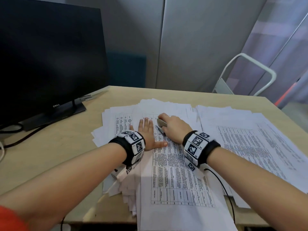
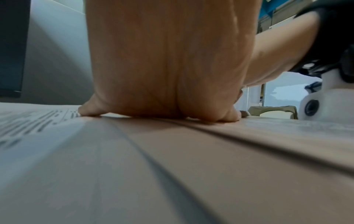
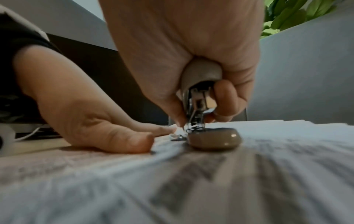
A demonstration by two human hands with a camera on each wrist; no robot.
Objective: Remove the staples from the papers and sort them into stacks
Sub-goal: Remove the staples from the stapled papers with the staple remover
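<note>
While the left hand pressed flat, fingers spread, on the papers, the right hand gripped the staple remover; levering should be slow to avoid tearing.

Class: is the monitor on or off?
Off: the monitor screen is uniformly black, showing nothing.

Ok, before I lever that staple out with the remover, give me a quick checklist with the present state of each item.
1. Left hand flat, pressing the stapled sheets: ok.
2. Right hand grips the staple remover: ok.
3. Metal tip of the remover down at the paper: ok.
4. Tip hooked under the staple: cannot tell, blurred.
5. Left hand's fingers away from the tip: not ok, very close.
6. Separate stack to the right, ready for sorted sheets: ok.
</note>
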